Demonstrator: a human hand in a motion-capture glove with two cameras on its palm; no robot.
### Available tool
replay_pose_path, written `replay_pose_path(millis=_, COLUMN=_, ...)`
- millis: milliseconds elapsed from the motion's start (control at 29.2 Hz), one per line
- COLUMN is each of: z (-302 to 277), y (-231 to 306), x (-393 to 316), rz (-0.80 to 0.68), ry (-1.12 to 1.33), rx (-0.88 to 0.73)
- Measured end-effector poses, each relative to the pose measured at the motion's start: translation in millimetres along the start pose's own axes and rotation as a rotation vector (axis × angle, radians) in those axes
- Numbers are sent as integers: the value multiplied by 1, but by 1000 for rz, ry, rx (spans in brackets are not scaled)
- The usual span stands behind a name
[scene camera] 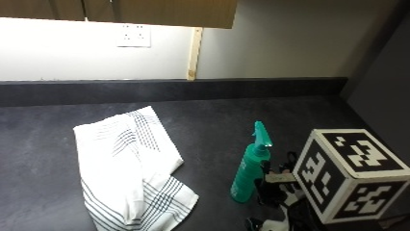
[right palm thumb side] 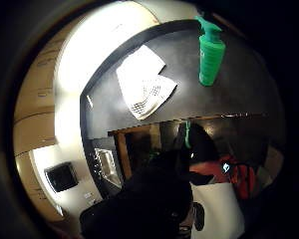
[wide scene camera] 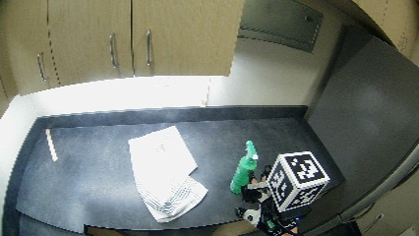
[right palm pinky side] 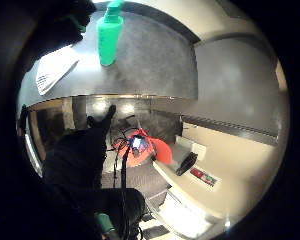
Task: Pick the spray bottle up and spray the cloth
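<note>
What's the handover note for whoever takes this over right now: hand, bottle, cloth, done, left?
Hand: the black-gloved right hand is low at the counter's front edge, right beside the bottle, not gripping it; whether its fingers are open or curled cannot be told.
Things: the green plastic spray bottle stands upright on the dark grey countertop, near its front edge. The white cloth with dark stripes lies crumpled flat beside the bottle, apart from it.
Done: nothing; the bottle is not lifted and no spraying shows.
Left: grip the bottle, lift it, aim the nozzle at the cloth, spray.
</note>
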State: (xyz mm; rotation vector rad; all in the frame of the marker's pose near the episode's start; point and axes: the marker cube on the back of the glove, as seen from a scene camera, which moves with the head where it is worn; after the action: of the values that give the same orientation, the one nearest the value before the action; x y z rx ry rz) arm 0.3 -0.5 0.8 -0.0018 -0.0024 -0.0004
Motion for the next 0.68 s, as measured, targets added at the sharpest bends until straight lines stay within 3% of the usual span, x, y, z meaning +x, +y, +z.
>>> replay_pose_path(millis=685, z=4, y=-5, x=-2, rz=-6, ry=-79, rx=45)
